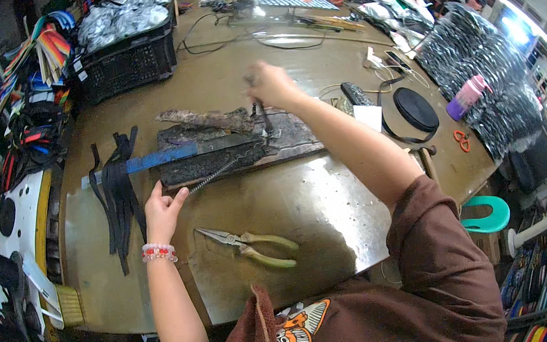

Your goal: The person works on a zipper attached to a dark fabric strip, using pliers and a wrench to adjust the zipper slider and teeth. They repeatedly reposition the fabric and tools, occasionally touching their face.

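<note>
My left hand (163, 212) pinches the near end of a narrow black strap (220, 172) that runs diagonally up across a worn dark cutting board (235, 150). My right hand (271, 86) is closed on the handle of a thin upright tool (264, 117) whose tip meets the strap's far end on the board. A blue ruler (152, 161) lies along the board's left part. Green-handled pliers (252, 243) rest on the metal tabletop (321, 206) near my body.
A bunch of cut black straps (120, 194) lies left of the board. A black crate (126, 62) with plastic bags stands at the back left. A black strap roll (416, 110), orange scissors (459, 138) and a purple bottle (464, 96) sit to the right. Other people work at the far end.
</note>
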{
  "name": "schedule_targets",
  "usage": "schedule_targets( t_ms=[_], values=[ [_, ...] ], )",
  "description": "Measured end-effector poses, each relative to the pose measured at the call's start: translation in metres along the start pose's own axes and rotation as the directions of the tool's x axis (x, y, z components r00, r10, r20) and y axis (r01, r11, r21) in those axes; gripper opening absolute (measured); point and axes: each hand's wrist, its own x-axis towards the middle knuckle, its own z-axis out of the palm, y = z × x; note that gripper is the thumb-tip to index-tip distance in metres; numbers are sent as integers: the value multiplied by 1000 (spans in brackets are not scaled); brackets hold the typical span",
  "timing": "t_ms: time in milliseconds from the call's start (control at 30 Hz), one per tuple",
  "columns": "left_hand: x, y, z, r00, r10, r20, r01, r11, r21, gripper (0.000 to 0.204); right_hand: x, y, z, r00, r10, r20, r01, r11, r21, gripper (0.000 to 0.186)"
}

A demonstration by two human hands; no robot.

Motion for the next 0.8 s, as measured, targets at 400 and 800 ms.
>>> schedule_targets(
  t_ms=[400,800],
  values=[
    [0,1,1,1000,27,-13,-26,998,56,77,-97,97,-11,834,513,203,-424,360,831,24],
    [3,-14,7,1000,-1,-1,1,998,-65,76,-184,20,6,996,63,57,-82,879,470,15]
  ],
)
